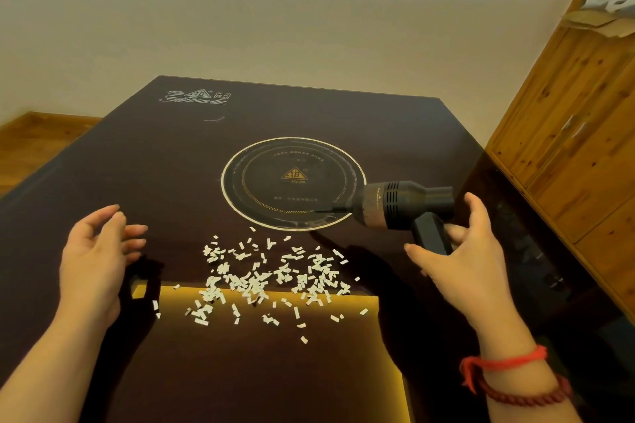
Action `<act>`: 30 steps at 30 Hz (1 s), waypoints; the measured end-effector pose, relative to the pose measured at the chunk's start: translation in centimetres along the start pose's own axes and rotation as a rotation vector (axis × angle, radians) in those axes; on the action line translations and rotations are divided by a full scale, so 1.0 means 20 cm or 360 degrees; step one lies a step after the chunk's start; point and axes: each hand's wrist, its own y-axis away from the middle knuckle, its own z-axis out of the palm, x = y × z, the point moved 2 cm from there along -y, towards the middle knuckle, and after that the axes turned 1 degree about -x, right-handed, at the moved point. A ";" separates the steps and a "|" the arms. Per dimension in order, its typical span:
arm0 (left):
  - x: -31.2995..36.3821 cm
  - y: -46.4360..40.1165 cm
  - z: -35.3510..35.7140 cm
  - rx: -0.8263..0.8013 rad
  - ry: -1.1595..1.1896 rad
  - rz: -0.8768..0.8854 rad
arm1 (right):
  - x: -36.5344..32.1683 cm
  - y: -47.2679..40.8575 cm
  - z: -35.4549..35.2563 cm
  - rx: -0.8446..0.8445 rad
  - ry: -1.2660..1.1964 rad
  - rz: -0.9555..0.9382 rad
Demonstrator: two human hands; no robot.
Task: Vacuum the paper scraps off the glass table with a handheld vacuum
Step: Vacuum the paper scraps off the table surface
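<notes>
A dark handheld vacuum point(402, 204) sits at the right of the dark glass table point(165, 154), its nozzle pointing left over the round ring printed on the glass. My right hand point(470, 251) cups around the vacuum's handle with thumb and fingers spread, fingertips touching it and not closed round it. Several white paper scraps point(271, 278) lie scattered on the glass between my hands, near the front. My left hand point(94, 257) hovers over the table left of the scraps, fingers relaxed and holding nothing.
A wooden cabinet point(580, 148) stands close along the table's right side. The round ring point(293, 182) marks the table's middle. A white wall lies behind, and wooden floor point(37, 137) shows at the left.
</notes>
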 end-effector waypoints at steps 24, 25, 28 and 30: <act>0.05 0.04 0.00 -0.0020 0.0065 -0.0030 | 0.05 -0.02 -0.16 -0.0087 0.0263 0.0231; 0.06 0.04 0.00 -0.0023 0.0067 -0.0031 | 0.05 -0.02 -0.17 -0.0090 0.0276 0.0234; 0.06 0.05 0.01 -0.0030 0.0069 -0.0030 | 0.06 -0.02 -0.19 -0.0098 0.0303 0.0238; 0.06 0.05 0.01 -0.0027 0.0075 -0.0030 | 0.07 -0.03 -0.20 -0.0123 0.0322 0.0245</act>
